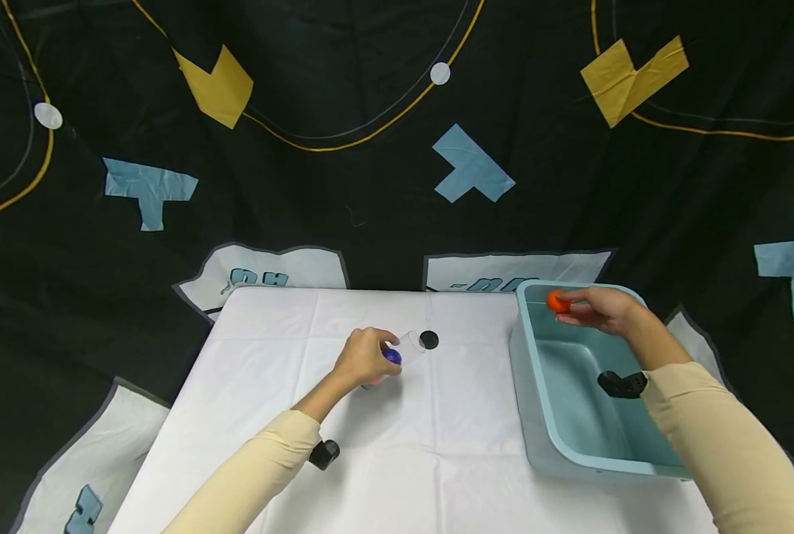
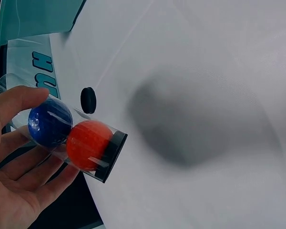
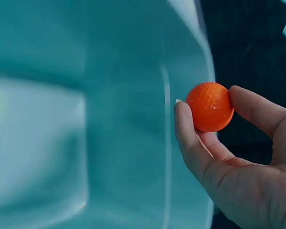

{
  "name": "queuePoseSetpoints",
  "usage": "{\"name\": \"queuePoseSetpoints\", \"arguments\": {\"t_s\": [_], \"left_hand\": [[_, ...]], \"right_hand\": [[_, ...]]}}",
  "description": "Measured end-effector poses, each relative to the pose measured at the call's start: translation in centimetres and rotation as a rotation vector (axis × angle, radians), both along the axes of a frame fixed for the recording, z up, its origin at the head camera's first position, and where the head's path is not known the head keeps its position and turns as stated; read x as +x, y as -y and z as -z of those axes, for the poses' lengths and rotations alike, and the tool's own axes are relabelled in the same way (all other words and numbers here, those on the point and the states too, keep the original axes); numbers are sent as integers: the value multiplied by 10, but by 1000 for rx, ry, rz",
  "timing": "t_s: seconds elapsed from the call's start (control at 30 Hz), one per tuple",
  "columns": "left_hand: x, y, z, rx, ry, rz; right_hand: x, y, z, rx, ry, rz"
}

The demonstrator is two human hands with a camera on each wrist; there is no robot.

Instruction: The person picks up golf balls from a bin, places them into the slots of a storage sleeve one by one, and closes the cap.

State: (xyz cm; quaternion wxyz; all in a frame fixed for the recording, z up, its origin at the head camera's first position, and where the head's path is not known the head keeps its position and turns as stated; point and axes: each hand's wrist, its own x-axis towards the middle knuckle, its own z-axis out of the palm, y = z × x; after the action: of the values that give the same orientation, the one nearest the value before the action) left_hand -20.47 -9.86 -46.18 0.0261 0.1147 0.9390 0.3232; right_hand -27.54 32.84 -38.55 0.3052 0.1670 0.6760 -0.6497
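My left hand (image 1: 365,357) grips a clear plastic tube (image 2: 81,117) above the table, holding it tilted. Inside it, a blue golf ball (image 2: 50,123) and a red-orange golf ball (image 2: 89,145) sit in a row, the red-orange one against the black cap (image 2: 111,156) at the tube's end. Over the far part of the light-blue bin (image 1: 537,386), my right hand (image 1: 600,308) pinches an orange golf ball (image 3: 209,107) between thumb and fingers. A loose black round cap (image 1: 429,340) lies on the table just beyond the tube.
The white-covered table (image 1: 384,475) carries the bin on its right side. Behind it hangs a black cloth (image 1: 343,193) with blue and yellow tape pieces. Black wrist cameras stick out from both forearms.
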Motion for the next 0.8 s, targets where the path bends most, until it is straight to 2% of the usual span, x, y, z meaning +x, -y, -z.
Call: {"name": "queuePoseSetpoints", "arguments": {"t_s": [0.23,0.4,0.53,0.8], "left_hand": [[-1,-4,0,11,6,6],[-2,-8,-1,15,9,13],[-2,-12,-4,15,6,25],[-4,-19,-8,17,-6,41]], "right_hand": [[3,21,-29,59,-125,-96],[7,46,-41,67,-182,-172],[9,68,-42,104,-224,-236],[15,110,-30,203,-275,-272]]}}
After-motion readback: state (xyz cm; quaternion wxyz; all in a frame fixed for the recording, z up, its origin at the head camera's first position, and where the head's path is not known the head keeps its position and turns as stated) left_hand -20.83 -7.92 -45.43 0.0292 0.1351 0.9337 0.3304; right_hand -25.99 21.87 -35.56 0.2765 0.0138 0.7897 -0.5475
